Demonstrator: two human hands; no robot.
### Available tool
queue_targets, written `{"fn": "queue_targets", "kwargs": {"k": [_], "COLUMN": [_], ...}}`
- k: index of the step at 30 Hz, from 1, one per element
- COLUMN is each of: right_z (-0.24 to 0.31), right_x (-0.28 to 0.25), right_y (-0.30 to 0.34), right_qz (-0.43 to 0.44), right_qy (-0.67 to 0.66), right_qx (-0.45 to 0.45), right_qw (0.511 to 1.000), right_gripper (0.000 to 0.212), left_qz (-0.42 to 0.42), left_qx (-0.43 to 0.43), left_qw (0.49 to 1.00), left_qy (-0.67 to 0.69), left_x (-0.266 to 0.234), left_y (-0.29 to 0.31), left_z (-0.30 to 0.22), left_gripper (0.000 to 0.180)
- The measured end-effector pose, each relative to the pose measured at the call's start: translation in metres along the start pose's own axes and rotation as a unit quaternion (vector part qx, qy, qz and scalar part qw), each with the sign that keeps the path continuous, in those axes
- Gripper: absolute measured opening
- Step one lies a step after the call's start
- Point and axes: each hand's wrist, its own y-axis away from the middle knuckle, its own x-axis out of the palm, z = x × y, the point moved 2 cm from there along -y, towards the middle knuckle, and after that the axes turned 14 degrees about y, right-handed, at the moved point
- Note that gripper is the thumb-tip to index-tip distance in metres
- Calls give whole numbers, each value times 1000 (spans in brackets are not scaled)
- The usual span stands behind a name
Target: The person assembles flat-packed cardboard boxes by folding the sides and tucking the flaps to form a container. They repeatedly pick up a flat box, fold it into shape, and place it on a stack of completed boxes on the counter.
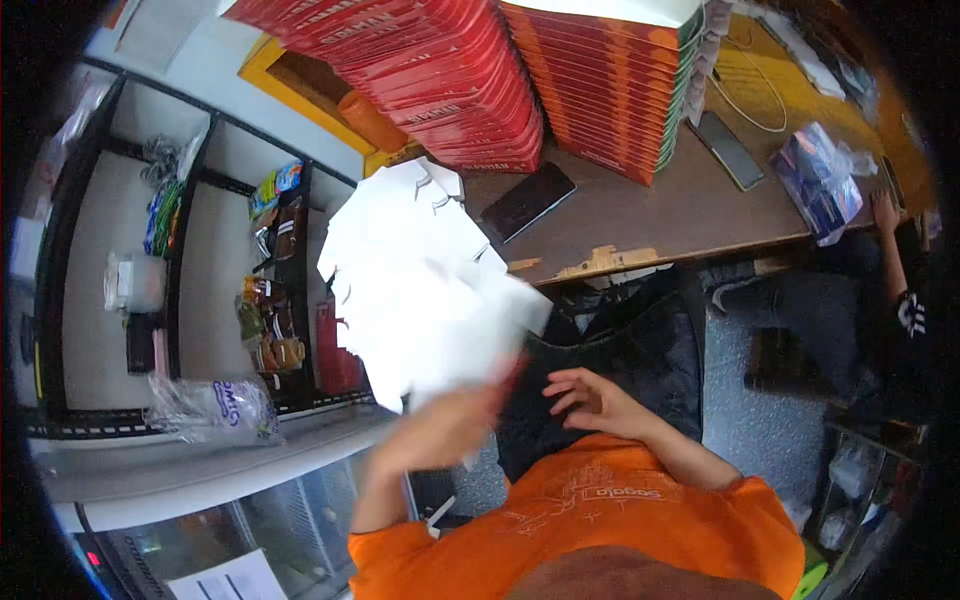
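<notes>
My left hand (455, 425) is smeared by motion beside a heap of white card pieces (395, 265) at the table's left end. It grips a blurred card piece (505, 305), white on top with red showing near my fingers. My right hand (600, 402) is held in front of my orange shirt, empty, its fingers apart and slightly bent. Behind the heap rise a tall stack of red cartons (455, 110) and a stack of orange-red and green cartons (610, 95), nested in one another.
A dark phone (528, 202) lies before the stacks, another phone (727, 150) to their right. A plastic-wrapped purple pack (818, 185) sits near a co-worker's hand (884, 210). Shelves (175, 250) with packets stand left, above a glass-fronted cabinet (250, 520). The table edge (610, 262) is chipped.
</notes>
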Motion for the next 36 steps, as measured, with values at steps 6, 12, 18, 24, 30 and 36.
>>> {"fn": "queue_targets", "kwargs": {"k": [6, 12, 18, 24, 30, 36], "right_z": [-85, -38, -87, -34, -8, -51], "right_x": [-38, -59, -102, -86, -92, -105], "right_y": [11, 16, 36, 30, 16, 2], "right_qz": [-235, -177, -349, -388, -214, -256], "right_qy": [92, 374, 53, 269, 502, 359], "right_qx": [140, -3, 160, 68, -53, 66], "right_qw": [957, 910, 922, 879, 836, 895], "right_gripper": [63, 48, 30, 15, 13, 24], "left_qz": [136, -80, -157, -206, -203, -98], "left_qx": [-49, -257, -166, -141, -172, -110], "left_qw": [978, 784, 652, 631, 694, 756], "left_qy": [151, 560, 723, 735, 669, 638], "left_x": [155, 168, 193, 198, 194, 194], "left_y": [-80, -156, -163, -158, -163, -158], "left_z": [71, 148, 167, 165, 119, 114], "left_gripper": [62, 40, 23, 10, 13, 33]}}
